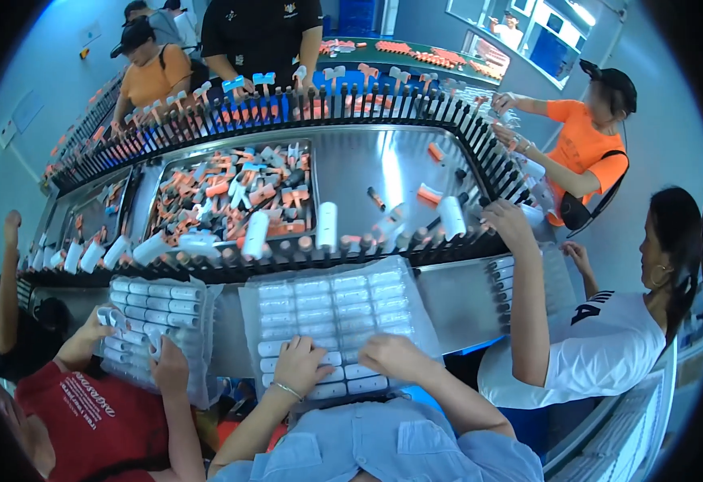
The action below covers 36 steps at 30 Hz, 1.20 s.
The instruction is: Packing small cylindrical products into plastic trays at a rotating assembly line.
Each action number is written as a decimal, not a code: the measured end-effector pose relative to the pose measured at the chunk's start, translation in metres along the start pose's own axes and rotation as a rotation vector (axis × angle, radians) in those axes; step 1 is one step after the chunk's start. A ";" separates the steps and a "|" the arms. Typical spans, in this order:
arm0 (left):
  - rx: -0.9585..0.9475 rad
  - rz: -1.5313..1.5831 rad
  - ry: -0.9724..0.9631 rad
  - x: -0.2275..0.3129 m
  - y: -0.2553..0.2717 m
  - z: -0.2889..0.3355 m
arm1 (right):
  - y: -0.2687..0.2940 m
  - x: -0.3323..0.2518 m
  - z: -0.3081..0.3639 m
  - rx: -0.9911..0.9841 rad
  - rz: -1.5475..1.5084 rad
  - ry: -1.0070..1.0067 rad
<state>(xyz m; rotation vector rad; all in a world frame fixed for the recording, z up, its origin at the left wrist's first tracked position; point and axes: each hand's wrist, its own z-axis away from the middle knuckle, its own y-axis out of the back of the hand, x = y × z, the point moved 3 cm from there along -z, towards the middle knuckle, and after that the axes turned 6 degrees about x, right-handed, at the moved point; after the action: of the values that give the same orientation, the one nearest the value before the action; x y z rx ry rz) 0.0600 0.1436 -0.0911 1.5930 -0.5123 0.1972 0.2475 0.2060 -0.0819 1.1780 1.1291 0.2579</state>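
Note:
A translucent plastic tray (249, 312) lies before me on the table edge, with rows of white rounded shells (343, 283) set in it. My left hand (301, 366), with a thin bracelet at the wrist, rests over the tray's near left rows. Its fingers are apart and touch the white shells there. Over the near right rows, my right hand (391, 357) has its fingers curled together and pointing left. Whatever lies between those fingertips is hidden.
Beyond the tray runs a black conveyor with upright pegs (287, 245), some carrying white shells (327, 226). It surrounds a metal bin of orange, white and blue parts (239, 185). At left, a person in red handles white pieces over another tray (152, 304); at right, someone's arm (528, 297) reaches the conveyor.

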 end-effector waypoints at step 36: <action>0.159 0.575 0.174 0.038 -0.096 -0.096 | 0.190 0.210 -0.046 0.712 0.318 -0.865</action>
<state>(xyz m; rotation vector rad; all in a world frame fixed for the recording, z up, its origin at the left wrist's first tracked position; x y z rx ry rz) 0.1531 0.2305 -0.1518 1.5289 -0.8243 0.8196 0.3795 0.4578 -0.0404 1.8438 0.2406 -0.4339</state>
